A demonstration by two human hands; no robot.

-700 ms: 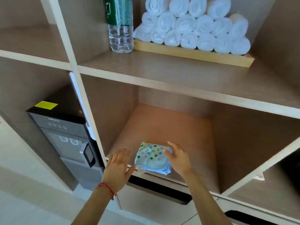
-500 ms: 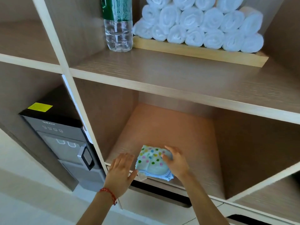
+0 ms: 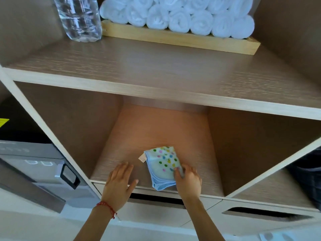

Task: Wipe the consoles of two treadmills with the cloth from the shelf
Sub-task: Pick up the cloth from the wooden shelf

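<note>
A folded light-blue cloth (image 3: 162,165) with coloured dots lies near the front edge of the lower wooden shelf (image 3: 156,129). My right hand (image 3: 188,180) pinches its near right corner between thumb and fingers. To the left of the cloth, my left hand (image 3: 119,183) rests flat and spread on the shelf's front edge, a red string bracelet on its wrist. No treadmill is in view.
On the shelf above stand a clear water bottle (image 3: 79,18) and a wooden tray (image 3: 175,40) stacked with rolled white towels (image 3: 178,13). A dark water dispenser (image 3: 34,162) fills the compartment to the left. Slotted drawer fronts (image 3: 260,213) run below the shelf.
The view has moved closer and lower toward the shelf. My right hand has closed on the cloth's near corner, and the cloth has turned and shifted slightly right. My left hand has drawn away from the cloth.
</note>
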